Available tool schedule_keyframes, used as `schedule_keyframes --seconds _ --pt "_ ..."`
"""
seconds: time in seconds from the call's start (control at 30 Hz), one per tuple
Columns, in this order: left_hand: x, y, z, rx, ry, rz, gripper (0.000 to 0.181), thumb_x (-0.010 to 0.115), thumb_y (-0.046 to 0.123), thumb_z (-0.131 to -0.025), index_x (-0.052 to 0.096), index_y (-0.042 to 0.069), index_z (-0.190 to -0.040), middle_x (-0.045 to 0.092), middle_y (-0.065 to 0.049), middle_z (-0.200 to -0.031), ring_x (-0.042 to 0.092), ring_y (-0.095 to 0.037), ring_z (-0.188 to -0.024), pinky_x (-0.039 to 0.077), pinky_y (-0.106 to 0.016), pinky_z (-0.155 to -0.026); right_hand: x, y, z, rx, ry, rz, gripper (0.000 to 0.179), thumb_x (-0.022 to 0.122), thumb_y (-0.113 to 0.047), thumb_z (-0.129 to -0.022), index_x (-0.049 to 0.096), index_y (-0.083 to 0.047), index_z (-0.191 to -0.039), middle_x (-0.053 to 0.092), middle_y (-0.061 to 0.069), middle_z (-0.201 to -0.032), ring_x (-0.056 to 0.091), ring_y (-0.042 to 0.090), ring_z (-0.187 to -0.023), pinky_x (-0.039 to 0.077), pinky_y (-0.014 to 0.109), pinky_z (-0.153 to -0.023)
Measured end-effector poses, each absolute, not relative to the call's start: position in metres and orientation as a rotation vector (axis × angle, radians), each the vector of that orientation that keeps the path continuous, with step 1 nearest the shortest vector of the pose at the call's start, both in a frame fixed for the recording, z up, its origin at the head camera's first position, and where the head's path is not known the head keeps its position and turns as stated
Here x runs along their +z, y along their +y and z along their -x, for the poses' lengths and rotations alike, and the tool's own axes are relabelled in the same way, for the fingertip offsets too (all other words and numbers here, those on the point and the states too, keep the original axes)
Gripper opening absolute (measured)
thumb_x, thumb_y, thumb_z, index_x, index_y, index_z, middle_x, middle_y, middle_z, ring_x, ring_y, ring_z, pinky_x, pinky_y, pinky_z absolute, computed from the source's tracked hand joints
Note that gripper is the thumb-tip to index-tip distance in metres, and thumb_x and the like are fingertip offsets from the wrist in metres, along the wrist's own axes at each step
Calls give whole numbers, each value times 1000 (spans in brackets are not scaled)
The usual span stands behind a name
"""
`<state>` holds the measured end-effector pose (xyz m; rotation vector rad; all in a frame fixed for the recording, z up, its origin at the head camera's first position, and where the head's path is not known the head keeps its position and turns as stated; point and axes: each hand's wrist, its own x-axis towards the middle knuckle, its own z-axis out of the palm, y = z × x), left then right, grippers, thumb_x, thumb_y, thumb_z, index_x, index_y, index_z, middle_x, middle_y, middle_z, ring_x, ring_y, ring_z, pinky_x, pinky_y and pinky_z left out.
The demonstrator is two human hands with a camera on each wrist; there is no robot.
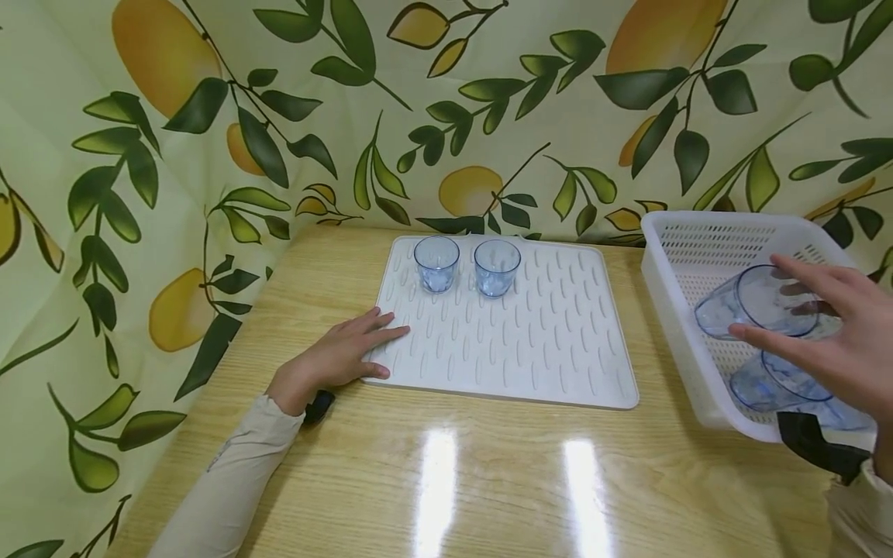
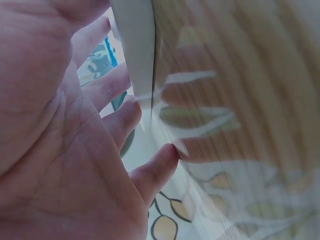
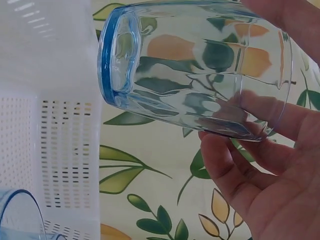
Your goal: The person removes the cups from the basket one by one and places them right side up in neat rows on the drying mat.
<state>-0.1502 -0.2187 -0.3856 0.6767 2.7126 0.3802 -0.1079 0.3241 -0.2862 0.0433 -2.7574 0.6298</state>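
Note:
My right hand [image 1: 854, 329] grips a clear blue-tinted drinking glass [image 1: 725, 306] near its rim, thumb on one side and fingers on the other. The glass lies tilted sideways over the white basket [image 1: 673, 353]; in the right wrist view its thick blue base [image 3: 106, 57] points away from the palm. Further glasses [image 1: 767, 384] lie in the basket below. My left hand [image 1: 338, 353] rests with spread fingers at the left edge of a white ridged mat [image 1: 530, 349]. On the mat's back part stand two similar glasses, one left [image 1: 437, 271], one right [image 1: 497, 271].
The mat lies on a wooden table [image 1: 335, 465], with the basket to its right. Behind and to the left hangs a cloth [image 1: 391, 170] printed with fruit and leaves. The basket has slotted walls [image 3: 67, 150].

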Motion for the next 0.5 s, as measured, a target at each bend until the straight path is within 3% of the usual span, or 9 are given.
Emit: schedule_keyframes --seconds 0.03,0.1,0.2,0.27,0.4,0.5 --pt "-386 -219 150 377 2714 -677 73 69 36 -90 38 25 -155 25 -9 -166 12 -37 -155 20 -61 -121 -285 323 108 615 -2764 -49 93 82 -25 -82 29 -9 -157 40 37 -142 39 54 -116 22 0 -92" --pt "-386 -220 150 376 2714 -679 73 69 37 -90 37 26 -155 25 -9 -166 12 -37 -155 20 -61 -121 -284 319 108 592 -2774 -60 94 84 -26 -81 30 -8 -156 41 36 -141 42 54 -111 29 8 -82" --pt "-387 -221 150 376 2717 -688 73 69 37 -91 37 26 -155 26 -9 -166 12 -37 -155 20 -61 -121 -284 313 107 554 -2793 -58 96 85 -29 -79 31 -7 -156 41 35 -139 43 54 -105 31 21 -71" --pt "-387 -220 150 379 2716 -690 73 69 37 -90 37 26 -155 26 -9 -166 12 -37 -155 20 -61 -121 -284 310 106 543 -2796 -59 97 86 -31 -78 33 -6 -155 41 35 -137 44 53 -103 29 21 -67" --pt "-386 -220 150 386 2711 -680 73 69 37 -90 37 26 -155 25 -9 -166 11 -37 -156 19 -61 -121 -284 304 106 524 -2816 -70 98 86 -35 -77 34 -6 -154 39 36 -136 41 53 -105 40 43 -68" --pt "-387 -220 150 385 2713 -679 73 69 37 -90 37 27 -155 25 -8 -166 11 -37 -156 19 -62 -121 -283 300 106 522 -2833 -94 97 86 -35 -77 34 -6 -154 38 36 -136 40 53 -106 38 58 -73"
